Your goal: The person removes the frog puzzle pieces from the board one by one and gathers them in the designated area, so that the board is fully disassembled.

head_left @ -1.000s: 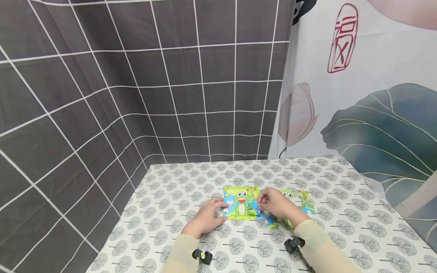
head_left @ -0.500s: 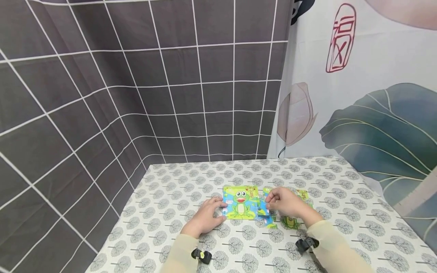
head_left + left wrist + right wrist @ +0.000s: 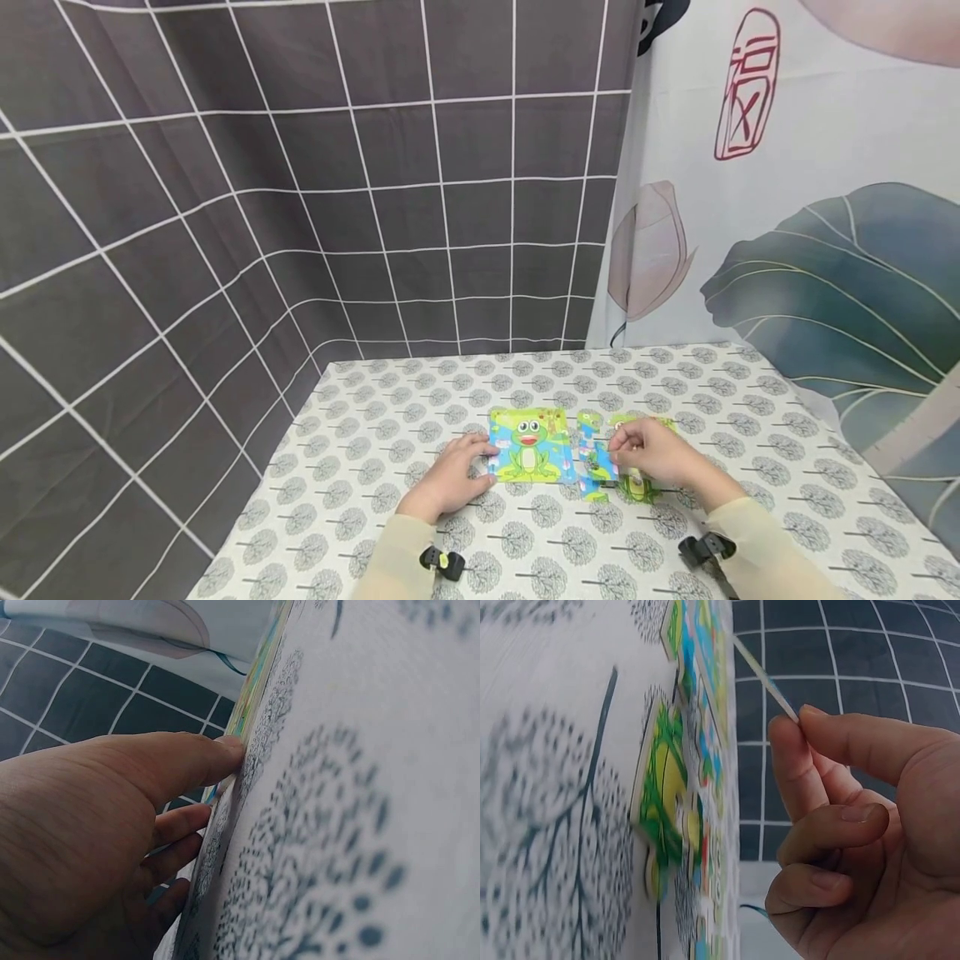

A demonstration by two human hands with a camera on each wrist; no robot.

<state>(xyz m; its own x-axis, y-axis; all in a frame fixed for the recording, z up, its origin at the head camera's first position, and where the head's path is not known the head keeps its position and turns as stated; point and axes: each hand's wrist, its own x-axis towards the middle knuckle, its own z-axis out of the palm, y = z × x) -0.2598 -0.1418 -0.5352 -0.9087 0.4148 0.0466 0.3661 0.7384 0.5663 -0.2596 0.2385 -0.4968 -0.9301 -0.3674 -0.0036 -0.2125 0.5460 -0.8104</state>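
Observation:
A square frog puzzle board (image 3: 529, 450) lies flat on the tablecloth. My left hand (image 3: 452, 477) rests at its left edge, the fingers fairly straight and the thumb touching the side, as the left wrist view also shows. To the right of the board, my right hand (image 3: 648, 452) pinches a thin blue puzzle piece (image 3: 602, 463) between thumb and index finger, its other fingers curled. The right wrist view shows this piece edge-on, tilted and raised off the cloth. Loose puzzle pieces lie under and around the right hand, including a green frog-body piece (image 3: 662, 776).
A white tablecloth (image 3: 360, 483) printed with grey trees covers the table. Behind it hangs a dark grid-patterned curtain (image 3: 397, 217); at the right is a white cloth (image 3: 675, 108) with leaf and flower prints. Each wrist wears a black strap (image 3: 442, 563).
My right hand has moved right with the pinched piece, away from the frog board's right part and over the loose pieces. My left hand has stayed at the board's left edge.

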